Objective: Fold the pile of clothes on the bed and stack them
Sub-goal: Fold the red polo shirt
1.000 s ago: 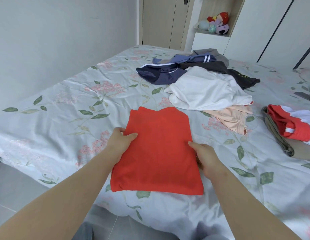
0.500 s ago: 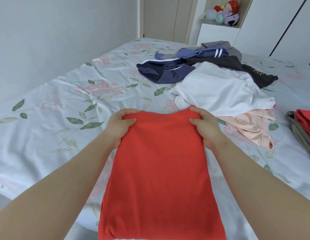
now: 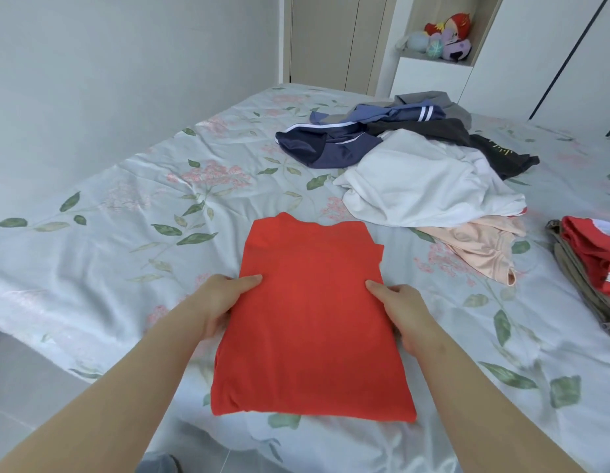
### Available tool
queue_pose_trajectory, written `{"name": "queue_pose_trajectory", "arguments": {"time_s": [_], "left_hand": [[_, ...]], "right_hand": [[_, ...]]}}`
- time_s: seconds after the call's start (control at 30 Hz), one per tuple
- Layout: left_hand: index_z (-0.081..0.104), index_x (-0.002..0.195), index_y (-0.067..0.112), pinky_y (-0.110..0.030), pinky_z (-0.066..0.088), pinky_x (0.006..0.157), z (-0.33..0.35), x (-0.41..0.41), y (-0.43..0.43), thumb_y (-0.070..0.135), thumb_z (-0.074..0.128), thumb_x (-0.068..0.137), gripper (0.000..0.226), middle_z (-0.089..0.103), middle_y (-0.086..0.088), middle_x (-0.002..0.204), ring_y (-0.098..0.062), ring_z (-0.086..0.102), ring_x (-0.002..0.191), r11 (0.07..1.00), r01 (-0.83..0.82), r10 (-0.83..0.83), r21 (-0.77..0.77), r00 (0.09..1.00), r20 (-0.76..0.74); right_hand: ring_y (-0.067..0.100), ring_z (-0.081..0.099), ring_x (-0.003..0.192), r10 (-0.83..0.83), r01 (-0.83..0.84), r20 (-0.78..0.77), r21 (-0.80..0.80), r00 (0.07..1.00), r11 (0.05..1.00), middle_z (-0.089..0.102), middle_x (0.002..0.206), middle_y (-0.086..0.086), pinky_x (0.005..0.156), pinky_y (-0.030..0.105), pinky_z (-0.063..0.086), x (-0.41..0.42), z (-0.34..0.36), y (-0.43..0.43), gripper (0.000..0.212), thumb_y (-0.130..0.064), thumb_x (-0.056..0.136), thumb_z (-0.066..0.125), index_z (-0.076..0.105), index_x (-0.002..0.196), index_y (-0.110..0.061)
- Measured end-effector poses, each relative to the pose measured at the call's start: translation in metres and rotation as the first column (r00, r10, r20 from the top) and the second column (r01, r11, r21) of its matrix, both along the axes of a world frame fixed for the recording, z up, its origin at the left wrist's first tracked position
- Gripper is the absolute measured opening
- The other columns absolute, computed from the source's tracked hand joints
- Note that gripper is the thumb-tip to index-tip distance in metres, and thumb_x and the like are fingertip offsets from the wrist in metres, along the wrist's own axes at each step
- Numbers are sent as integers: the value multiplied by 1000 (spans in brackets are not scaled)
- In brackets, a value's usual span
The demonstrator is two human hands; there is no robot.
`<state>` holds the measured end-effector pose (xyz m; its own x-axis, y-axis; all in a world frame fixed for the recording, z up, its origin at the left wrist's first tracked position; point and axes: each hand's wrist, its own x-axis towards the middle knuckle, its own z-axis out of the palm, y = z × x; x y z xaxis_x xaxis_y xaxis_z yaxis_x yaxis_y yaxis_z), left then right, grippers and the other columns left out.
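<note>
folded red garment [image 3: 314, 322] lies on bed [image 3: 126, 233] nr front edge, left hand [image 3: 225, 298] & right hand [image 3: 402, 308] each pinching a side edge, thumbs on top; rec. lifting level w/ both sides supported, then setting squarely on folded stack [image 3: 590, 268] at right, clear of unfolded pile [image 3: 426, 175].

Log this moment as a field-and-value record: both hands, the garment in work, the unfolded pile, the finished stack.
garment in work: red garment, folded to a rectangle, at the near edge of the bed
left hand: grips the red garment's left edge, thumb on top
right hand: grips its right edge, thumb on top
unfolded pile: white garment, navy garment, dark garment, peach garment, heaped beyond the red one
stack: red-and-white garment on olive garment, far right
task state: red garment not yet on the stack
</note>
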<state>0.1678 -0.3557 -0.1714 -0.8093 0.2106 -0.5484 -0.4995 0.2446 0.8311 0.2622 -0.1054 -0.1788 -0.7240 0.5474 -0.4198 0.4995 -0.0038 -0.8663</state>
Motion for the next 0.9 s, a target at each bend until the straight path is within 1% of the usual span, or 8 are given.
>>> {"name": "queue_pose_trajectory", "arguments": {"time_s": [0.1, 0.2, 0.3, 0.43, 0.63, 0.7, 0.8, 0.9], "left_hand": [[65, 112, 1, -34, 53, 78, 7, 15, 1, 32, 71, 82, 44, 71, -14, 103, -27, 68, 94, 999, 27, -31, 45, 996, 85], [65, 112, 8, -36, 52, 72, 18, 13, 6, 40, 69, 82, 44, 71, -12, 105, -26, 67, 94, 990, 7, -32, 144, 984, 177], [67, 103, 10, -36, 53, 63, 21, 9, 18, 38, 69, 83, 35, 74, -10, 91, -23, 70, 81, 957, -73, 6, 281, 972, 233], [66, 101, 8, -35, 54, 53, 22, 8, 28, 23, 70, 84, 23, 74, -10, 74, -23, 70, 66, 959, -54, -8, 277, 976, 216], [64, 106, 10, -32, 56, 51, 72, -10, 29, 18, 71, 82, 26, 74, -8, 81, -20, 72, 66, 936, 50, -36, 349, 998, -44], [62, 108, 10, -31, 56, 52, 98, -15, 34, 15, 70, 82, 27, 73, -8, 85, -18, 71, 66, 928, 82, -24, 363, 987, -162], [64, 103, 12, -25, 56, 57, 133, -21, 35, 10, 67, 84, 19, 74, -2, 83, -13, 71, 68, 907, 160, -13, 390, 935, -354], [65, 104, 13, -23, 57, 68, 148, -18, 28, 11, 68, 81, 23, 74, 1, 91, -12, 71, 81, 901, 232, -21, 366, 867, -497]], "right_hand": [[29, 69, 82, 46, -47, -11, -127, 999, 991, 71, 93, 17, 71, 37, 57, 13, 10, -10, 33, -25, 84, 70, 65, 105, 0], [28, 66, 80, 40, -43, -22, -160, 999, 986, 68, 95, 15, 66, 34, 54, 15, 15, -14, 27, -17, 89, 64, 62, 109, 2], [27, 63, 79, 14, -22, -41, -201, 999, 979, 66, 96, 16, 64, 33, 51, 15, 19, -12, 18, -10, 94, 54, 59, 109, -1], [23, 65, 73, -32, 4, -72, -367, 997, 930, 69, 84, 11, 61, 32, 51, 15, 29, -2, 16, -5, 94, 47, 63, 96, -4], [17, 71, 63, -10, -44, -120, -443, 993, 895, 75, 78, 2, 58, 27, 51, 0, 71, 6, 21, -37, 83, 68, 74, 81, -17], [18, 69, 66, -27, -31, -140, -395, 990, 918, 74, 77, 3, 58, 28, 52, -8, 91, 5, 17, -33, 82, 71, 72, 86, -16], [14, 64, 72, -99, -16, -362, -301, 927, 953, 70, 85, 2, 63, 27, 52, -16, 121, 12, 10, -22, 88, 65, 66, 94, -14], [8, 61, 63, -123, -8, -558, -226, 821, 974, 67, 75, -4, 56, 22, 48, -8, 141, 16, 10, -14, 90, 60, 56, 83, -20]]}}
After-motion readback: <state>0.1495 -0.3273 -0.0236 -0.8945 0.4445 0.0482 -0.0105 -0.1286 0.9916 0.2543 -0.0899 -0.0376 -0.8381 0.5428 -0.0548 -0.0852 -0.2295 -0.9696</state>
